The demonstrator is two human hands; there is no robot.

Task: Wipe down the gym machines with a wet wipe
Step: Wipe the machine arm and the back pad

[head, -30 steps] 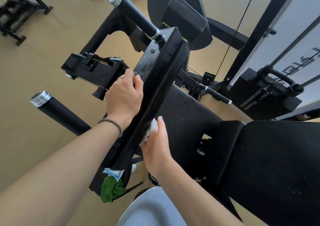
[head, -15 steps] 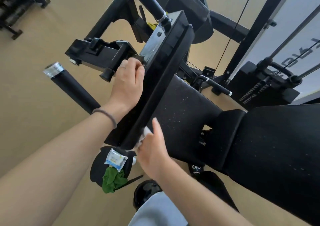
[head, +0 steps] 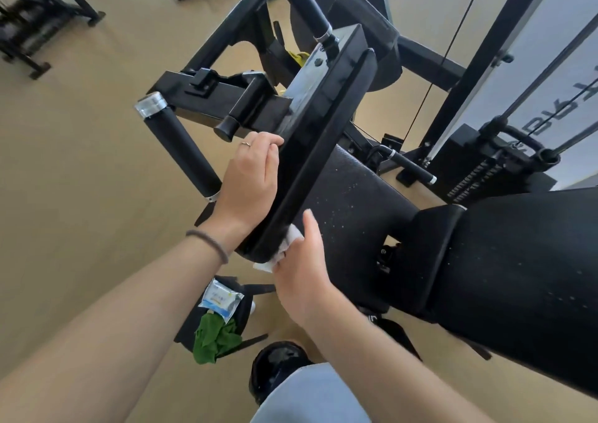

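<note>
From the head camera we see our left hand [head: 250, 179] curled over the back edge of the machine's long black pad [head: 318, 150], fingers wrapped on it to hold it steady. Our right hand [head: 302, 267] pinches the white wet wipe [head: 286, 244] between thumb and fingers and presses it against the pad's near, lower end.

Compared with a second ago, the wipe has slid down the pad's edge toward us and now sits at the rounded bottom corner, with more of the tissue showing below the hand. The left hand has kept its grip on the same side of the pad. We judge this edge nearly finished; the speckled seat cushion [head: 352, 209] just beside the wipe looks like the next surface to clean.

Below the pad, a wipe packet [head: 221, 299] lies touching a crumpled green cloth [head: 215, 338] on a dark base near the tan floor [head: 81, 179].
</note>
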